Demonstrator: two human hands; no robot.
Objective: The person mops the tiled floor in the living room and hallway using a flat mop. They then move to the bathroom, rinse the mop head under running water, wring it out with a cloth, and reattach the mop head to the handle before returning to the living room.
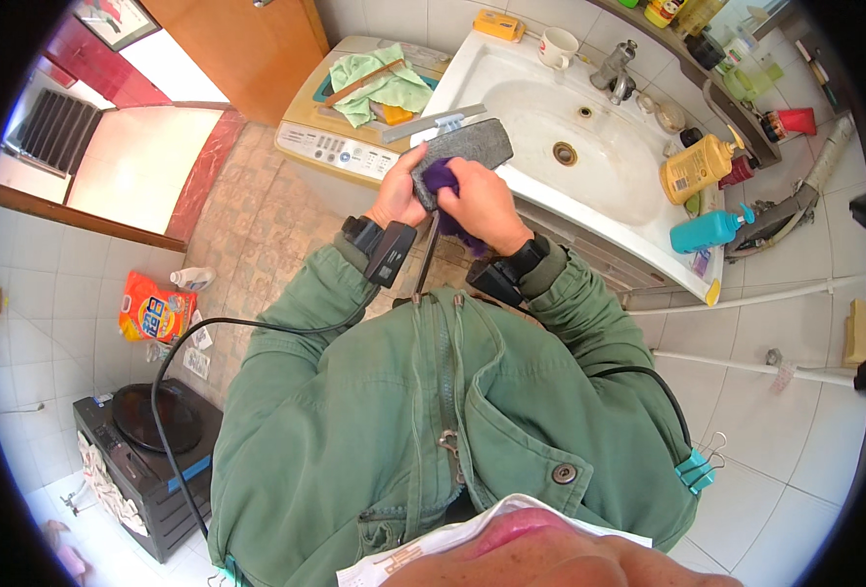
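In front of my chest I hold a window-cleaning tool with a grey fabric pad [473,147] and a squeegee blade [433,123] along its far side. My left hand [401,189] grips the near left end of the pad. A thin dark handle [427,253] runs from the head down towards my jacket. Bunched in my right hand [484,204] is a purple cloth [440,176], pressed against the pad. Part of the cloth hangs below my fingers. The head's far right end reaches over the rim of a white washbasin [510,172].
A beige top-loading washing machine [312,139] carries a green cloth [381,81]. Pump bottles [697,169] and a mug [557,48] stand around the basin. On the left are a detergent bag [155,308] and a dark washing machine [143,455]. A cable [220,321] runs from my left wrist.
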